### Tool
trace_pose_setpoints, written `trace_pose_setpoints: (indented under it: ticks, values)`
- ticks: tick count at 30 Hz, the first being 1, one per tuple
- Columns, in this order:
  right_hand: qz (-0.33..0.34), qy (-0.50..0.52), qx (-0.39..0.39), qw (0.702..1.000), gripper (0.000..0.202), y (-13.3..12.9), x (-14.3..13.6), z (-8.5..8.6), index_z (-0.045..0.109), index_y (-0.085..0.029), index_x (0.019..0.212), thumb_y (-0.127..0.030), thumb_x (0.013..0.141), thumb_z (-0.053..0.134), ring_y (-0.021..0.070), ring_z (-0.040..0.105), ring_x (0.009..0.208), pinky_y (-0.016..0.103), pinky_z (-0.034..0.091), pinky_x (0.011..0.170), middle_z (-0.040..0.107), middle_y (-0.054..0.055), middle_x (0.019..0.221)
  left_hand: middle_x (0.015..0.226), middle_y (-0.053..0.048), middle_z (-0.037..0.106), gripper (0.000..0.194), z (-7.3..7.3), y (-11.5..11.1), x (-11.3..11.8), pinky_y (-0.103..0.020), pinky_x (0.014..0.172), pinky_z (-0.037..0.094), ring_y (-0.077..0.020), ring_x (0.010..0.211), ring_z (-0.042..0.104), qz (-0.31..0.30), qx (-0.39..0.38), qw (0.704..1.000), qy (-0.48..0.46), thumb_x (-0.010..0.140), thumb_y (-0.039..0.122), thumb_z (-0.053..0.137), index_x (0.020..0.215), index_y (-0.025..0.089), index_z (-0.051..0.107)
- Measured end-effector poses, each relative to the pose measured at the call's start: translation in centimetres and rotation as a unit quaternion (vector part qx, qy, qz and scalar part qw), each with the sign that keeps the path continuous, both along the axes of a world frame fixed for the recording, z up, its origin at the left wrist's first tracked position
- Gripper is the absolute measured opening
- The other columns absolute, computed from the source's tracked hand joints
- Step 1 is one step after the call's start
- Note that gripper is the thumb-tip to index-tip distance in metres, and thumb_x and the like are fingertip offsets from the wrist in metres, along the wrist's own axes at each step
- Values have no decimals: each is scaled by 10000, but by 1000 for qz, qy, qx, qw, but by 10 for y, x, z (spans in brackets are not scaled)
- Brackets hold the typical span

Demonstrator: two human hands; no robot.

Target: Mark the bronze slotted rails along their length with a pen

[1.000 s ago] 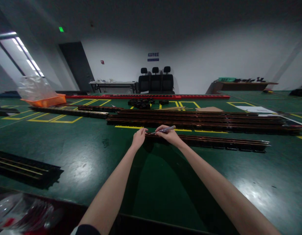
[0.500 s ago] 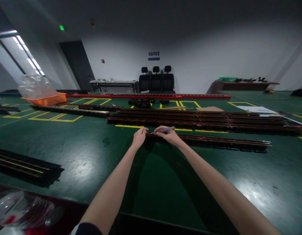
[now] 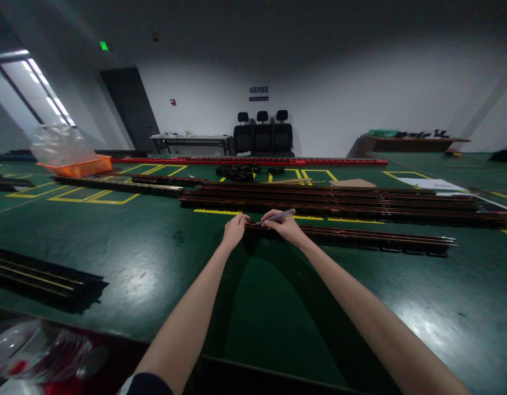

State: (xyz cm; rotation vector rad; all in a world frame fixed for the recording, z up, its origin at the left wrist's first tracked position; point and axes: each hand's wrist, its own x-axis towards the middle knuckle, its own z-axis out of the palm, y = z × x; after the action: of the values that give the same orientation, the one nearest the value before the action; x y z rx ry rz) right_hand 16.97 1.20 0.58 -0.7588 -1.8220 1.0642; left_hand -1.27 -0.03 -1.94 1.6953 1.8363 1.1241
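A long dark rail strip (image 3: 360, 238) with copper-coloured bars lies on the green table, its left end at my hands. My left hand (image 3: 235, 230) is closed on that left end, fingertips pinched at the rail's tip. In my right hand (image 3: 284, 227) is a slim screwdriver (image 3: 283, 214) with a see-through handle, held like a pen. Its shaft slants down to the left, and the tip meets the rail close to my left fingertips. The exact contact spot is too small to make out.
Behind the hands lies a stack of similar rails (image 3: 343, 203). More rails (image 3: 43, 280) sit at the left. An orange tray (image 3: 78, 167) with a plastic bag, black parts (image 3: 237, 172) and cardboard (image 3: 352, 183) are farther back. Plastic bottles (image 3: 35, 351) stand at the lower left.
The screwdriver's handle end has risen slightly and shifted a little right in my right hand. My left hand stays in place on the rail.
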Motion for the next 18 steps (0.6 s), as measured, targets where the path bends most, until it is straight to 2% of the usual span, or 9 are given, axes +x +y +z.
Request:
trace_pose_setpoints:
  ticks: [5,18]
  values:
    - [4,26,-11,1000,97,0,1,1,626,-183,766,-256,701,623,155,610,664,310,487,661,669,16,704,1009,-66,704,325,1,0,-1,-302,870,475,-177,958,640,-2,-3,1000,8,924,205,333,966,180,655]
    - [-14,-8,7,1000,89,-1,1,0,629,-194,785,-254,724,606,163,631,707,310,486,682,677,19,730,965,-56,698,312,0,-1,1,-310,849,500,-167,930,643,0,-4,999,-32,926,225,341,937,194,652]
